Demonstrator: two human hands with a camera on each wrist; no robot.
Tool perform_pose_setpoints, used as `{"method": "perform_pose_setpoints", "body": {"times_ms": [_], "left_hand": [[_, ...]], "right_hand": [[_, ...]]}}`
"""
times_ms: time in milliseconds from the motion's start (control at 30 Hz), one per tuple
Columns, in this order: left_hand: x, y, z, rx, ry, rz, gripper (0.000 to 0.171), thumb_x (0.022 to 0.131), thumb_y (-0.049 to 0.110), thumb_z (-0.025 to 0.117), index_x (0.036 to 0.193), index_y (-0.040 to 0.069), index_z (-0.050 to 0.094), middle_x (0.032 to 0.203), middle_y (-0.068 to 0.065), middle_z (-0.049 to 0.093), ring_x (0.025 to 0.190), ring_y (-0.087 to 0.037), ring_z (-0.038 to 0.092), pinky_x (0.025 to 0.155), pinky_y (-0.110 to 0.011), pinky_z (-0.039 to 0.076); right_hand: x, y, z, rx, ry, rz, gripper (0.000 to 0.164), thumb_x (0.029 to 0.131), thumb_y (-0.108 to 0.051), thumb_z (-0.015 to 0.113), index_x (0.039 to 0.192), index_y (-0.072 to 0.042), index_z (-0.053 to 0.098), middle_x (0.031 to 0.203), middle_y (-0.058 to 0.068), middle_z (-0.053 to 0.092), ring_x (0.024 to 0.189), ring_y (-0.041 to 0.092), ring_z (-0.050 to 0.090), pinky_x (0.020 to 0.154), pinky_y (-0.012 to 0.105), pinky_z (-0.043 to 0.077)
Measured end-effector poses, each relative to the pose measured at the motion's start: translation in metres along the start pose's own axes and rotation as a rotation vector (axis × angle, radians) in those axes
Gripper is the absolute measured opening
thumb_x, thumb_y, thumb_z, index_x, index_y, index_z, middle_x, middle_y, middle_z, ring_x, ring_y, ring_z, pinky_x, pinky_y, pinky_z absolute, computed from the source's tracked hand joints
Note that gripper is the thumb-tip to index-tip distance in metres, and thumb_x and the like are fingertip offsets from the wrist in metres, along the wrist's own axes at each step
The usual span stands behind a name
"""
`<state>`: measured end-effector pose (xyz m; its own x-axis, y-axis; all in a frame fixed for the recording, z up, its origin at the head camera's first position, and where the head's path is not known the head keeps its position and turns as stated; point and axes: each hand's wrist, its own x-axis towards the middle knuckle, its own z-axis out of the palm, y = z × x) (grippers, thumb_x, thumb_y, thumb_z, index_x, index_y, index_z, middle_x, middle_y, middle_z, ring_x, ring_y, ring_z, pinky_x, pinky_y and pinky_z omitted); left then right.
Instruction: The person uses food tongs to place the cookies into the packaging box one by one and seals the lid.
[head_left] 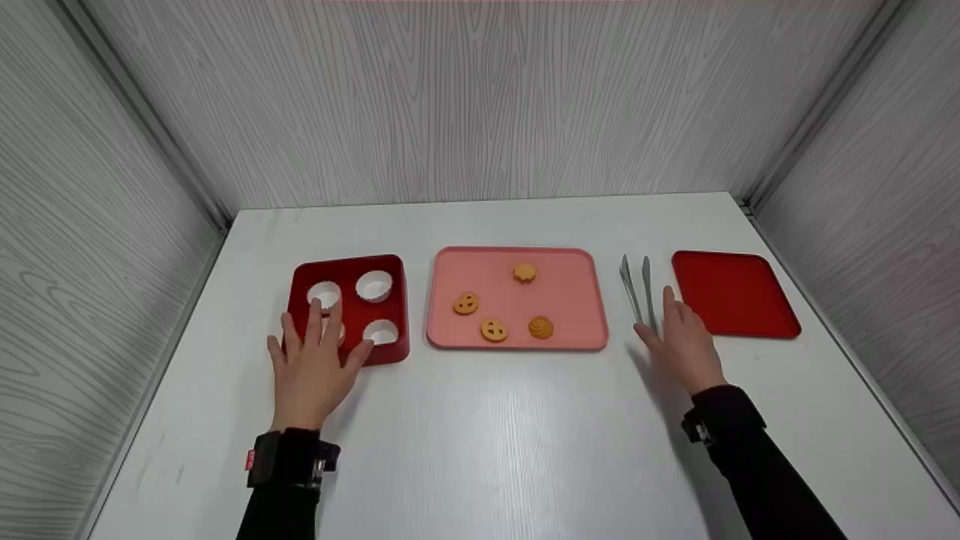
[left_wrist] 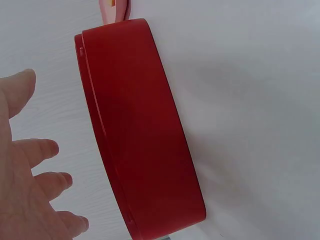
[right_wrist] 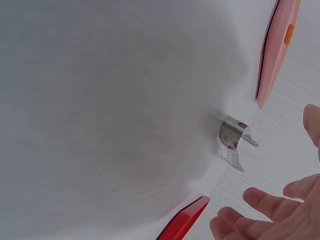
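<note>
My left hand (head_left: 311, 379) is spread over the near left part of a dark red box (head_left: 352, 307), its fingers straight and holding nothing. White paper baking cups (head_left: 374, 286) stand inside that box; one is partly hidden by the fingers. The left wrist view shows the box's outer wall (left_wrist: 135, 125) with the fingers apart from it. My right hand (head_left: 686, 352) hovers at the near end of metal tongs (head_left: 631, 289), between them and a flat red tray (head_left: 736, 294). In the right wrist view its fingers are relaxed and apart from the tongs' bent end (right_wrist: 232, 132).
A pink tray (head_left: 517, 300) lies mid-table with several small cookies on it, among them a swirled one (head_left: 541, 327) and a scalloped one (head_left: 524, 272). Grey wood-grain panels (head_left: 480, 97) enclose the white table (head_left: 495, 435) at the back and both sides.
</note>
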<state>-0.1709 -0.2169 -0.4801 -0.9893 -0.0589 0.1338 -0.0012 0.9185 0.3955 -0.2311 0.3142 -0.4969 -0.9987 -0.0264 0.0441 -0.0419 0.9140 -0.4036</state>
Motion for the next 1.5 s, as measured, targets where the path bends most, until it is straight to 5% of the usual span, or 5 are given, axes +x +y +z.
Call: {"method": "perform_pose_setpoints", "body": {"times_ms": [300,533,867,1167,1500], "left_hand": [[0.004,-0.019,-0.01,-0.128,-0.034,-0.085,0.087,0.101,0.059,0.049,0.164,0.006,0.019,0.168,-0.026,0.009,0.149,-0.061,-0.001,0.115,-0.078,-0.001],[0.015,-0.037,-0.01,-0.311,-0.037,-0.239,0.084,0.104,0.054,0.044,0.165,0.008,0.008,0.17,-0.023,0.004,0.151,-0.057,0.0,0.115,-0.076,0.012],[0.026,-0.062,-0.008,-0.539,0.025,-0.412,0.078,0.108,0.049,0.036,0.164,0.004,0.007,0.168,-0.023,0.017,0.154,-0.04,0.018,0.125,-0.054,0.021],[0.037,-0.075,0.002,-0.637,0.049,-0.48,0.063,0.11,0.029,0.037,0.164,0.003,0.014,0.165,-0.021,0.027,0.152,-0.035,0.03,0.122,-0.046,0.03],[0.041,-0.074,0.009,-0.646,0.0,-0.488,0.057,0.109,0.013,0.035,0.163,0.003,0.02,0.166,-0.02,0.026,0.154,-0.033,0.024,0.124,-0.046,0.026]], "right_hand": [[0.021,0.004,0.0,0.066,-0.052,0.065,0.083,0.104,-0.036,0.056,0.159,0.01,0.013,0.149,0.041,0.032,0.135,0.057,0.033,0.111,0.067,0.036],[0.034,0.004,0.005,0.068,-0.082,0.104,0.082,0.104,-0.035,0.056,0.158,0.011,0.015,0.146,0.041,0.033,0.128,0.053,0.042,0.107,0.063,0.043],[0.04,-0.002,0.011,0.002,-0.026,0.079,0.075,0.103,-0.03,0.06,0.154,0.013,0.025,0.135,0.04,0.045,0.117,0.052,0.05,0.1,0.061,0.049],[0.044,0.001,0.021,-0.052,0.031,0.052,0.062,0.1,-0.026,0.065,0.143,0.011,0.04,0.116,0.036,0.053,0.102,0.05,0.059,0.085,0.06,0.055],[0.048,0.001,0.03,-0.077,0.047,0.072,0.062,0.102,-0.02,0.06,0.149,0.012,0.036,0.122,0.036,0.052,0.099,0.051,0.063,0.083,0.06,0.055]]}}
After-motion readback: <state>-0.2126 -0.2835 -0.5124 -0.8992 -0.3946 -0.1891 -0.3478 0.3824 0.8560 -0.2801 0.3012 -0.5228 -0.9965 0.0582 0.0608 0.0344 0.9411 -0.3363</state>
